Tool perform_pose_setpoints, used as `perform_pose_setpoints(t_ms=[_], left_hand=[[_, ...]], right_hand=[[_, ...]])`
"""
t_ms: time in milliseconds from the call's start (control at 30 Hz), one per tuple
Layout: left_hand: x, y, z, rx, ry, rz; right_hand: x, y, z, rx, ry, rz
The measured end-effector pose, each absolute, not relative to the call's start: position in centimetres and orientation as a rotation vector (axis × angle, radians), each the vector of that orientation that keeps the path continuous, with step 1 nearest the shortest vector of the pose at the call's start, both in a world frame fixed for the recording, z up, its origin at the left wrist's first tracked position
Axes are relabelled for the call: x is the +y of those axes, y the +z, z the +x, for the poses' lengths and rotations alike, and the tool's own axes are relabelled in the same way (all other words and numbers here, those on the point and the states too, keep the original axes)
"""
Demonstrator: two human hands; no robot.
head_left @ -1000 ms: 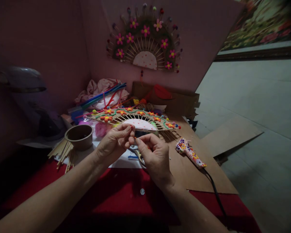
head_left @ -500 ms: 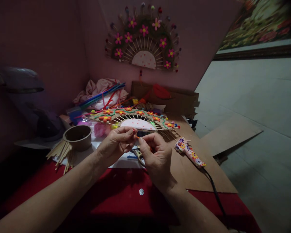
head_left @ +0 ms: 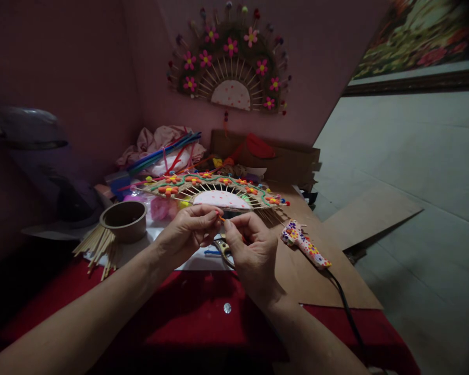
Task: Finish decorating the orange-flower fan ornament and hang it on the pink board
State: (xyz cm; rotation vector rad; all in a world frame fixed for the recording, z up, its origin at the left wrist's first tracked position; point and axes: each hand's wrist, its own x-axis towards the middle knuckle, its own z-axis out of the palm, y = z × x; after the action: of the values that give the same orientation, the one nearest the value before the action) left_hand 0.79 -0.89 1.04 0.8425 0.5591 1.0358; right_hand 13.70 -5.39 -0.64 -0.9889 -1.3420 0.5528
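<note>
My left hand (head_left: pixel 191 226) and my right hand (head_left: pixel 254 250) meet at the middle, fingertips pinched on a small orange piece (head_left: pixel 221 218) that shows between them. A bit of red shows at my left fingertips. Just behind my hands is a half-round fan (head_left: pixel 221 199) with orange flowers, a green wavy line and thin sticks. Scissors (head_left: pixel 225 252) lie partly hidden between my hands, near a short blue piece (head_left: pixel 212 253).
A brown bowl (head_left: pixel 124 221) stands on the left beside wooden sticks (head_left: pixel 98 249). A flower-patterned glue gun (head_left: pixel 305 244) with a black cord lies on cardboard (head_left: pixel 336 284). A second fan (head_left: pixel 230 96) hangs on the wall. Pipe cleaners (head_left: pixel 164 152) lie behind.
The orange piece shows slightly more between my fingertips. Both hands keep nearly the same place and pinch, while the view has shifted slightly.
</note>
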Motion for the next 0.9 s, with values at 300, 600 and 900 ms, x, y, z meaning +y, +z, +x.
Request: perform_pose_setpoints(t_ms=[300,600,900], left_hand=[[-0.82,0.9,0.85,0.548,1.021,0.87],[-0.86,0.81,0.86,0.544,1.016,0.886],[-0.87,0.81,0.83,0.544,1.012,0.877]], right_hand=[[-5.42,-0.52,13.76,-1.34,0.581,-0.984],[-5.42,-0.56,13.75,-1.346,0.559,-0.986],[-5.35,-0.94,13.79,-1.351,0.51,-1.002]])
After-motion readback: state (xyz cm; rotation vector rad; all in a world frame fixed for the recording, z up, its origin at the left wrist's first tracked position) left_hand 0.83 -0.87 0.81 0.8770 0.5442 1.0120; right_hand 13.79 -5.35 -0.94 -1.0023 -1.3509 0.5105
